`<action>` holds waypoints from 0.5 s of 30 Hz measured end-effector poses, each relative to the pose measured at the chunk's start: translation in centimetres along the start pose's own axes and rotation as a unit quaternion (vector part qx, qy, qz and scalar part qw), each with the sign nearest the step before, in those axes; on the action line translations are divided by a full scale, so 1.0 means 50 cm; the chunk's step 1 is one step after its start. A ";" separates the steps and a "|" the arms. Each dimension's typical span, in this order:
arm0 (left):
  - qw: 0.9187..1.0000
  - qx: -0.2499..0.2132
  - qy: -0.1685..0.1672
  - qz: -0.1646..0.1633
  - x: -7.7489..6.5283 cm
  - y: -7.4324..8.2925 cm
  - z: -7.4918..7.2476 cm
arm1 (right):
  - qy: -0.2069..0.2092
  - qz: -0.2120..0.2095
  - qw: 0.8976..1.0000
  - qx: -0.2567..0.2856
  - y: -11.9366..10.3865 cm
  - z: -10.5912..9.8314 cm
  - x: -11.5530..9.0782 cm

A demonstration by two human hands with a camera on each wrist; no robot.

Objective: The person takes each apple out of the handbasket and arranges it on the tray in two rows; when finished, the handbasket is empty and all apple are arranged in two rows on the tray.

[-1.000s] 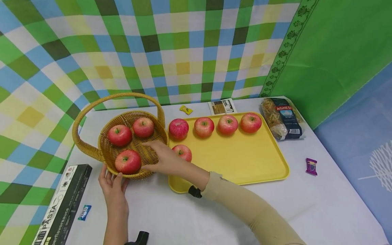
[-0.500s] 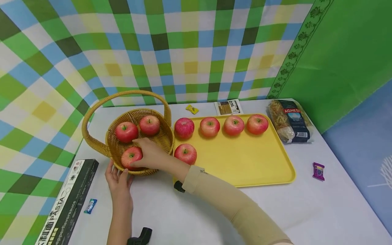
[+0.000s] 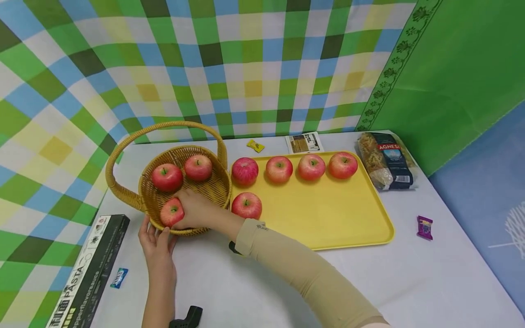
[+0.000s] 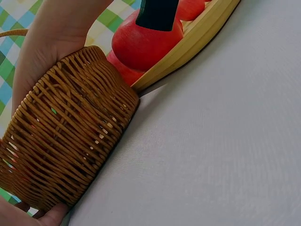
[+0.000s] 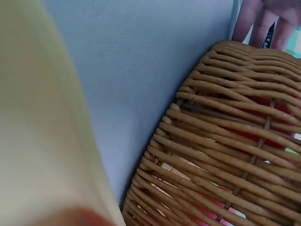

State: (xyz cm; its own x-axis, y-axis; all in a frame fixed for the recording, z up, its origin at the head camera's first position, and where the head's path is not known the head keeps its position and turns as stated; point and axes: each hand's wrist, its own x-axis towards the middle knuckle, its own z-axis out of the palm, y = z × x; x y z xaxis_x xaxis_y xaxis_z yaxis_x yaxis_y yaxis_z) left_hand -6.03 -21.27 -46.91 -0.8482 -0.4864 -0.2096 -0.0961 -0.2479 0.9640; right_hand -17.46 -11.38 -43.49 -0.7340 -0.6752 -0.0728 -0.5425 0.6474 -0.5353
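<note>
My right hand (image 3: 193, 209) reaches into the round wicker basket (image 3: 223, 191) and grips the near apple (image 3: 171, 212), its fingers partly hidden behind the fruit. Two more red apples, one at the left (image 3: 167, 177) and one at the back (image 3: 198, 167), sit in the same basket. Against the basket's near outer wall rests my left hand (image 3: 157, 246), thumb up by the rim and fingers spread along the side. The left wrist view shows the woven wall (image 4: 66, 127) with left fingertips (image 4: 54, 215) low against it. Straight left fingers (image 5: 263, 23) show in the right wrist view.
Right of the basket lies a yellow tray (image 3: 328, 214) with several apples, one (image 3: 247, 206) beside my right forearm. A pasta bag (image 3: 387, 159), a long pasta box (image 3: 88, 273), small wrapped candies (image 3: 119, 278) and a card packet (image 3: 304, 143) lie around.
My right hand has moved left and down inside the basket, from above it onto the near apple, which now sits tilted in its grip. The left hand stays at the basket's side.
</note>
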 end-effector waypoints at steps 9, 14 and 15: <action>1.000 -0.003 0.001 0.002 -0.001 0.001 0.002 | 0.051 -0.020 0.998 0.012 0.003 -0.005 -0.011; 1.000 -0.005 0.005 -0.004 -0.002 0.001 0.002 | 0.076 -0.020 0.996 0.029 0.003 -0.007 -0.021; 1.000 -0.004 0.005 -0.004 -0.002 0.001 0.002 | 0.083 -0.023 0.996 0.032 0.002 -0.008 -0.023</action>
State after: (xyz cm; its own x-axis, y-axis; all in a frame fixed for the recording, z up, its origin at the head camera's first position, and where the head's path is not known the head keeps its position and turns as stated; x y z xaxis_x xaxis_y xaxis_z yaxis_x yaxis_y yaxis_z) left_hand -6.02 -21.15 -46.83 -0.8421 -0.4924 -0.2198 -0.0997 -0.2585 0.9608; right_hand -16.83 -10.38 -43.16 -0.7690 -0.6327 0.0914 -0.5547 0.5892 -0.5875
